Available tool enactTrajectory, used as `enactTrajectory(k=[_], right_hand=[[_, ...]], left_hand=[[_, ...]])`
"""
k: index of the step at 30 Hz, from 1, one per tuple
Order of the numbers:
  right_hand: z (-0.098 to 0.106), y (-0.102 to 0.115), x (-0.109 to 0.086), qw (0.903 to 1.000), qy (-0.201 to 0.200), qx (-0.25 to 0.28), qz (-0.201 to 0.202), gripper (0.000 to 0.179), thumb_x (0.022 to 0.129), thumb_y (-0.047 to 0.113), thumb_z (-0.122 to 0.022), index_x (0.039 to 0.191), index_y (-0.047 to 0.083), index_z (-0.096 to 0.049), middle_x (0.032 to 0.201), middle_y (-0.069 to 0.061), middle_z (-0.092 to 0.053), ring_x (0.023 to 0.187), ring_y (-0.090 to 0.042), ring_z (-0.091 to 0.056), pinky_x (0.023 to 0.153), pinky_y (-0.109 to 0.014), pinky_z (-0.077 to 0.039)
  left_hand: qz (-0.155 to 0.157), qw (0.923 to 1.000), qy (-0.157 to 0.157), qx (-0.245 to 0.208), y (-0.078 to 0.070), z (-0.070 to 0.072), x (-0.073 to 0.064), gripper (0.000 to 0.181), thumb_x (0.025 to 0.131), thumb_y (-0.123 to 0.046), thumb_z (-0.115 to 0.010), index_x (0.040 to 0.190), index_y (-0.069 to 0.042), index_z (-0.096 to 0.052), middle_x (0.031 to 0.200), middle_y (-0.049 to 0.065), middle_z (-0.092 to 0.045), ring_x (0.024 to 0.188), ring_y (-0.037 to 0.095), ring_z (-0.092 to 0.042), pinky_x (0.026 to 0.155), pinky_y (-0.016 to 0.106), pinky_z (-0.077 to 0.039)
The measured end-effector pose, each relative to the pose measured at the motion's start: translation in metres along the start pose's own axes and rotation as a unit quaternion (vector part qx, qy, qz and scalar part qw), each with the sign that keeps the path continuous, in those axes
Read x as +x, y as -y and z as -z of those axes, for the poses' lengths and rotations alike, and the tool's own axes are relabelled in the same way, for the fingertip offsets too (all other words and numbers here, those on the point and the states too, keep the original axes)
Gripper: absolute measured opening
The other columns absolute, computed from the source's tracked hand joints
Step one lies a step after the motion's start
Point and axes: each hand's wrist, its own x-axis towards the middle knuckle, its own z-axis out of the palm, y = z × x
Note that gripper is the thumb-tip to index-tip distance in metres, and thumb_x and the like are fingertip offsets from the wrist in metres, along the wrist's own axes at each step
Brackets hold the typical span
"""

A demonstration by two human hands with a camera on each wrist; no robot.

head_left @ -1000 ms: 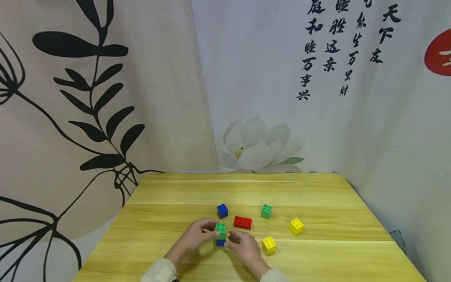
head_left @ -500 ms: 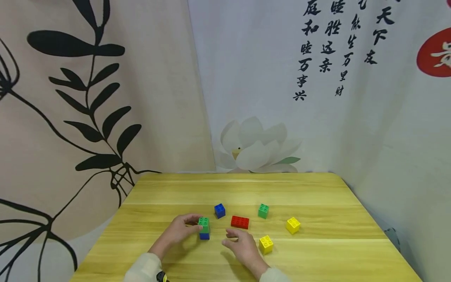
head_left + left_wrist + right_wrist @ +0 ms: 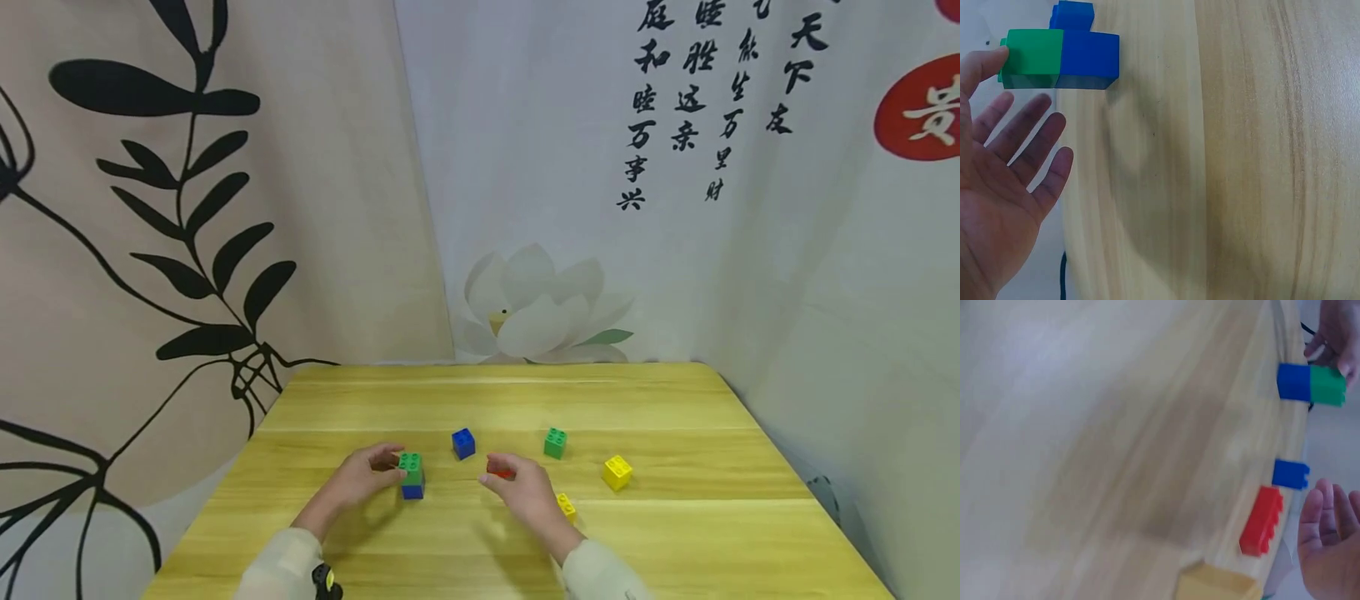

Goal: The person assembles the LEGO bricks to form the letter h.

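In the head view my left hand [image 3: 367,473] pinches a two-brick stack by its green brick [image 3: 410,468], which sits on a blue brick [image 3: 412,492]. The left wrist view shows the thumb on the studded end of the green brick [image 3: 1034,57], the other fingers spread. My right hand [image 3: 521,492] is over the red brick [image 3: 500,472], covering most of it. From the right wrist, that hand [image 3: 1330,540] has fairly straight fingers beside the red brick [image 3: 1261,522], with a gap between them.
A single blue brick [image 3: 463,444] stands between the hands, farther back. A green brick [image 3: 555,443] and a yellow brick [image 3: 617,472] lie to the right. Another yellow brick [image 3: 566,507] is partly hidden by the right hand. All rest on the wooden table [image 3: 675,550].
My left hand has carried the green-and-blue stack leftward, away from the right hand. My right hand has left the stack and moved forward over the red brick.
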Motion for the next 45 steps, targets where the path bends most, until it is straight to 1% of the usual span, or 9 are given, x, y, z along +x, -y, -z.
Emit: enactTrajectory(k=[5,13,16,22,27,31,35,39,45], right_hand=[[0.025,-0.002,0.005,0.9996,-0.025,-0.007,-0.013,0.042,0.094,0.027,-0.071,0.129,0.005,-0.064,0.121,-0.012,-0.067,0.098,-0.024,-0.062,0.077,-0.036,-0.055],[0.071,-0.012,0.009,0.9944,-0.091,-0.039,-0.036,0.041,0.095,0.026,-0.069,0.131,0.007,-0.064,0.122,-0.010,-0.067,0.105,-0.028,-0.062,0.084,-0.041,-0.055],[0.089,-0.013,0.009,0.9918,-0.111,-0.045,-0.047,0.041,0.095,0.024,-0.069,0.132,0.006,-0.063,0.123,-0.012,-0.066,0.105,-0.028,-0.062,0.083,-0.041,-0.055],[0.122,-0.021,0.005,0.9864,-0.136,-0.072,-0.056,0.045,0.097,0.026,-0.067,0.135,0.003,-0.059,0.129,-0.017,-0.063,0.109,-0.035,-0.061,0.086,-0.046,-0.053],[0.141,-0.033,-0.002,0.9815,-0.148,-0.096,-0.075,0.049,0.098,0.030,-0.065,0.138,0.002,-0.056,0.135,-0.020,-0.058,0.116,-0.040,-0.058,0.092,-0.049,-0.051],[0.152,-0.045,-0.010,0.9769,-0.156,-0.114,-0.092,0.051,0.099,0.031,-0.063,0.139,0.001,-0.054,0.137,-0.022,-0.055,0.117,-0.041,-0.057,0.093,-0.051,-0.049],[0.158,-0.058,-0.018,0.9723,-0.165,-0.125,-0.110,0.056,0.098,0.036,-0.063,0.139,-0.001,-0.053,0.138,-0.025,-0.053,0.118,-0.043,-0.056,0.092,-0.052,-0.049],[0.159,-0.073,-0.024,0.9700,-0.166,-0.127,-0.124,0.062,0.098,0.042,-0.062,0.139,-0.003,-0.052,0.137,-0.028,-0.052,0.117,-0.045,-0.056,0.090,-0.052,-0.050],[0.149,-0.089,-0.033,0.9671,-0.177,-0.112,-0.144,0.063,0.097,0.041,-0.064,0.139,-0.004,-0.051,0.136,-0.029,-0.053,0.116,-0.045,-0.057,0.089,-0.053,-0.050]], left_hand=[[-0.011,0.9998,-0.012,0.005,-0.009,0.006,0.005,0.050,0.097,-0.029,-0.065,0.140,-0.007,-0.054,0.122,0.006,-0.063,0.118,0.030,-0.056,0.096,0.050,-0.046],[-0.051,0.9978,-0.030,0.029,-0.035,0.010,0.020,0.050,0.099,-0.033,-0.062,0.141,-0.008,-0.054,0.124,0.008,-0.063,0.118,0.030,-0.056,0.096,0.051,-0.047],[-0.062,0.9969,-0.034,0.034,-0.046,0.009,0.026,0.050,0.098,-0.035,-0.063,0.141,-0.010,-0.054,0.126,0.007,-0.062,0.120,0.030,-0.055,0.097,0.053,-0.045],[-0.074,0.9966,-0.029,0.018,-0.068,-0.001,0.037,0.051,0.098,-0.037,-0.064,0.141,-0.012,-0.054,0.128,0.008,-0.062,0.121,0.029,-0.054,0.099,0.053,-0.044],[-0.081,0.9959,-0.040,-0.001,-0.085,-0.017,0.042,0.047,0.097,-0.033,-0.066,0.139,-0.013,-0.057,0.125,0.005,-0.063,0.118,0.026,-0.056,0.097,0.050,-0.046],[-0.094,0.9943,-0.049,-0.011,-0.095,-0.033,0.044,0.044,0.096,-0.029,-0.068,0.136,-0.013,-0.060,0.121,0.003,-0.065,0.114,0.025,-0.057,0.094,0.047,-0.049],[-0.112,0.9930,-0.033,-0.022,-0.098,-0.053,0.045,0.045,0.095,-0.034,-0.068,0.135,-0.013,-0.060,0.122,0.006,-0.064,0.114,0.026,-0.057,0.092,0.047,-0.050],[-0.117,0.9926,-0.010,-0.031,-0.102,-0.077,0.046,0.050,0.095,-0.039,-0.067,0.135,-0.012,-0.059,0.125,0.010,-0.062,0.116,0.029,-0.056,0.093,0.049,-0.049],[-0.113,0.9927,0.003,-0.042,-0.100,-0.115,0.043,0.051,0.093,-0.039,-0.070,0.133,-0.009,-0.060,0.122,0.013,-0.063,0.110,0.030,-0.058,0.087,0.044,-0.052]])
